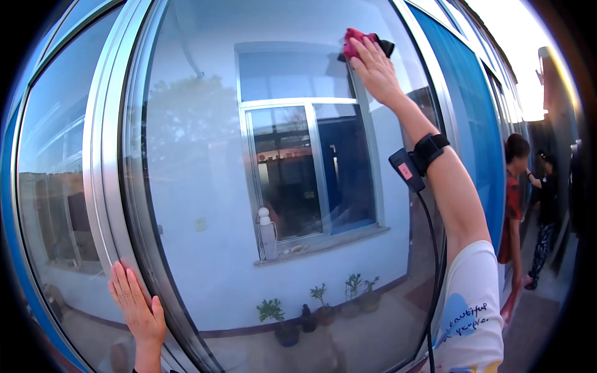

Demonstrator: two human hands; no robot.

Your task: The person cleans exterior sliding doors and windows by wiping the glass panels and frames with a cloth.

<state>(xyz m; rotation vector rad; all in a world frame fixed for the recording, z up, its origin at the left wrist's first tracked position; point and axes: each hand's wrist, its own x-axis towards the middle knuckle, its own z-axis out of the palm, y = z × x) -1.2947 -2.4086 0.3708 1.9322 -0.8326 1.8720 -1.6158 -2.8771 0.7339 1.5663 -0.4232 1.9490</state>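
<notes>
High on the large window pane (199,155), my right hand (374,67) presses a bunched red and black cloth (356,46) against the glass. Its fingers are stretched over the cloth, and the arm reaches far up. My left hand (138,308) lies flat on the silver metal window frame (104,155) at the lower left, fingers extended and holding nothing. A black strapped device (407,169) with a cable sits on my right forearm.
Behind the glass are a white wall with an inner window (311,168), a white bottle-like object (266,233) on its sill, and several potted plants (287,332). At right, a blue panel (460,93) adjoins the frame. Two people (512,205) stand beyond it.
</notes>
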